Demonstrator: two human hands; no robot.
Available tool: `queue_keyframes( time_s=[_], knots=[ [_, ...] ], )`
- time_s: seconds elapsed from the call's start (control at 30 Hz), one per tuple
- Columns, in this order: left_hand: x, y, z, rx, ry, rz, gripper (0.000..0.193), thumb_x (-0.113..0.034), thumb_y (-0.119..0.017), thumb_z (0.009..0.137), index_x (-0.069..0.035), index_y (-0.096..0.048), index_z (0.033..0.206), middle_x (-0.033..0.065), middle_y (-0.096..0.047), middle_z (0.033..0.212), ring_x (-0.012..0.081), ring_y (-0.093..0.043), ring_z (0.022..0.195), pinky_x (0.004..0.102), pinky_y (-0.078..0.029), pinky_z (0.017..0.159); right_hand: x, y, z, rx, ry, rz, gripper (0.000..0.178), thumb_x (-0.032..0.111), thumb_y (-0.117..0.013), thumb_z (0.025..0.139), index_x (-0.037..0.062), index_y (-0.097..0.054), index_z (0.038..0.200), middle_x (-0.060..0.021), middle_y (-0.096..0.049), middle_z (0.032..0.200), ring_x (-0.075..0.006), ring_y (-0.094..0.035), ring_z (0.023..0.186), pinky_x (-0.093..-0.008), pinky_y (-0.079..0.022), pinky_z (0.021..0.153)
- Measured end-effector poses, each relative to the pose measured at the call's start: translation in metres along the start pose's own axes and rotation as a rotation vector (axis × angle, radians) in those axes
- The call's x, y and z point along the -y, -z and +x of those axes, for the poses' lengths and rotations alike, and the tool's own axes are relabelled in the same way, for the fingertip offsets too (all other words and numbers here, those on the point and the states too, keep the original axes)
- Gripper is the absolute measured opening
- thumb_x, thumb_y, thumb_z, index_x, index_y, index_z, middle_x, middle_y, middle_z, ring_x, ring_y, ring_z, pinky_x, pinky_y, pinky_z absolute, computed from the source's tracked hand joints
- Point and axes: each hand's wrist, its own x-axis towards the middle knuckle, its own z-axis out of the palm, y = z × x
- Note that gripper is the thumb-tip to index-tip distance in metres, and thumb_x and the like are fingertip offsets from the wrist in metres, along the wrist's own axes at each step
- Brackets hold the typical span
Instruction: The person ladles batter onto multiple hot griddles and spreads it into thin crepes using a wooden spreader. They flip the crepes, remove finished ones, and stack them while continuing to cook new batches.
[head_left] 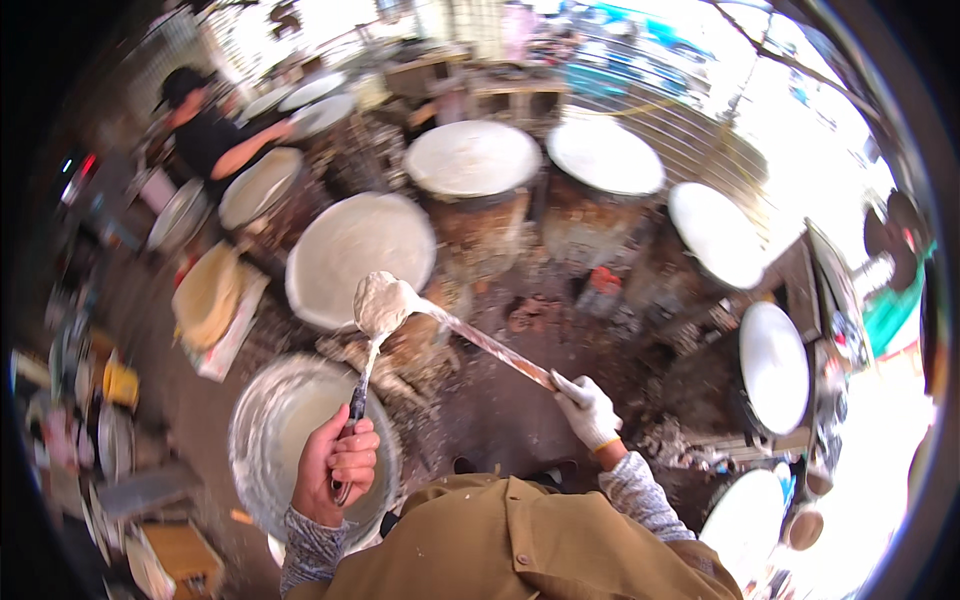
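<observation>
My bare left hand (338,465) is wrapped round the dark handle of a ladle (360,393). Pale, thick batter (380,302) heaps over the ladle's head and hides its bowl. In my right hand (588,410), which wears a white glove, is a long wooden stick (492,347). Its far end is smeared with the batter and meets the ladle's head. Just beyond them lies a round, pale griddle (350,245) on a rough stove base. A big metal basin (246,435) with whitish batter in it stands below and beside my left hand.
More round white griddles, one at the back (472,158) and one at right (775,370), curve around me on soot-stained stoves. A person in black (205,135) works at the far left. Round tan sheets (208,297) are stacked at left, and a yellow container (121,383) stands beyond.
</observation>
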Motion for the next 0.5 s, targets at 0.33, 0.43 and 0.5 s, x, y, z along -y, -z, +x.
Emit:
queue_keyframes(
  time_s=[0.33,0.43,0.5],
  knots=[
    [0.172,-0.125,0.234,0.087,0.645,0.429,0.038,-0.038,-0.034,0.106,-0.003,-0.039,0.092,-0.0014,-0.035,0.064,0.0059,-0.035,0.045,0.0224,-0.033,0.038,-0.111,0.149,-0.150,-0.428,-0.726,1.484,0.055,0.021,-0.058,0.098,0.0171,-0.039,0.149,0.0026,-0.051,0.082,-0.0064,-0.047,0.064,-0.0203,-0.039,0.054],
    [0.243,-0.149,0.312,0.100,0.869,0.490,0.040,-0.040,-0.034,0.106,-0.004,-0.042,0.092,-0.0019,-0.035,0.064,0.0059,-0.035,0.045,0.0230,-0.033,0.038,-0.130,0.168,-0.180,-0.624,-0.674,1.561,0.056,0.017,-0.056,0.097,0.0172,-0.036,0.150,0.0028,-0.052,0.084,-0.0066,-0.049,0.067,-0.0204,-0.041,0.056],
    [0.290,-0.157,0.362,0.120,0.989,0.545,0.039,-0.039,-0.035,0.106,-0.004,-0.043,0.092,-0.0022,-0.034,0.064,0.0058,-0.035,0.044,0.0223,-0.032,0.038,-0.135,0.183,-0.196,-0.798,-0.707,1.460,0.057,0.017,-0.056,0.097,0.0174,-0.036,0.150,0.0029,-0.052,0.084,-0.0068,-0.050,0.067,-0.0199,-0.042,0.056]
  ],
)
